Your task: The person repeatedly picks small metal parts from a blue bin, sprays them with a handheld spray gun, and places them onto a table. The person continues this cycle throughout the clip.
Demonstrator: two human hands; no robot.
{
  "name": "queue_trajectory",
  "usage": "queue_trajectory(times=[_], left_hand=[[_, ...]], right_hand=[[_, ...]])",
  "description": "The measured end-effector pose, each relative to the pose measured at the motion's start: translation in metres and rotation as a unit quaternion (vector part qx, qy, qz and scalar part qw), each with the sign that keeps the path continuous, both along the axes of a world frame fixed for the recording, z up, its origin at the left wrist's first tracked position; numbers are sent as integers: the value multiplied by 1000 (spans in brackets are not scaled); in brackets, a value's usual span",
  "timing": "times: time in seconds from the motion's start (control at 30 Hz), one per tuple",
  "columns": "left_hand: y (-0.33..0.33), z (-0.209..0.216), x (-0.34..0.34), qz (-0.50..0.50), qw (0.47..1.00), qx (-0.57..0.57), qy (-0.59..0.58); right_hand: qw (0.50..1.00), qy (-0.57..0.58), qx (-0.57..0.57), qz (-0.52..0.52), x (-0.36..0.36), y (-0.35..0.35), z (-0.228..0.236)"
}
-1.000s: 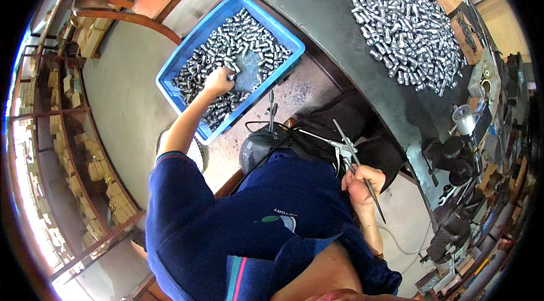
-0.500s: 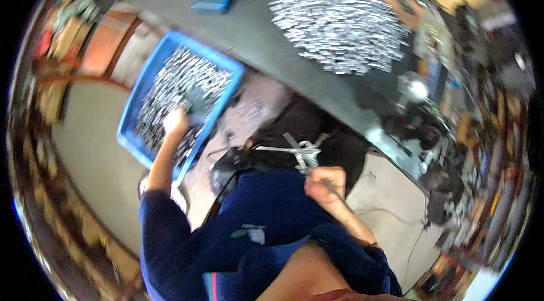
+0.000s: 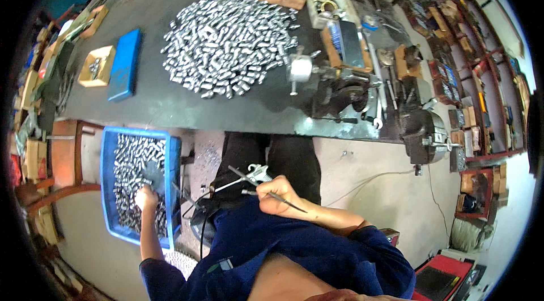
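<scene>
The left hand [image 3: 146, 199] is among metal parts [image 3: 131, 159] in the blue bin [image 3: 168, 170]; its fingers' opening and grip I cannot tell; the right hand [image 3: 279, 195] has fingers curled round a rod [image 3: 245, 176].

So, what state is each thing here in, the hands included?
Left hand: down among metal parts; grip unclear.
Right hand: closed around thin dark rod.
Blue bin: lidless, partly filled, some bottom showing.
Metal pile: loose, heaped on the bench.
Small wooden box: open, few pieces inside.
Flat blue case: lying flat, apparently closed.
</scene>
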State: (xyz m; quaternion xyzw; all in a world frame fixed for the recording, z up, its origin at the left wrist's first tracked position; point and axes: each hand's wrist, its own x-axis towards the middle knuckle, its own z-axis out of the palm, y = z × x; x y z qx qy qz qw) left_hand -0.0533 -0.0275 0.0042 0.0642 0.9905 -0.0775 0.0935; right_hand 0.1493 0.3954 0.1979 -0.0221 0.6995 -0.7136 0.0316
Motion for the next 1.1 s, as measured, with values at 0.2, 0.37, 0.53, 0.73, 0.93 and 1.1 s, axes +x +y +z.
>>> queue_trajectory(times=[0.2,0.37,0.53,0.73,0.93,1.1], left_hand=[[38,97,-12,137,796,583,-90],[151,188,28,49,617,739,-265],[217,172,71,124,387,768,-495],[237,155,81,149,356,750,-537],[233,171,79,94,480,722,-489],[237,185,74,-28,606,679,-413]], right_hand=[[999,27,19,-4,0,-1,-12],[998,62,-8,0,-13,-7,-3],[996,77,53,-12,-22,-2,3],[996,50,70,-21,-24,6,-6],[996,44,73,31,-36,2,5],[991,79,108,6,-38,-6,-2]])
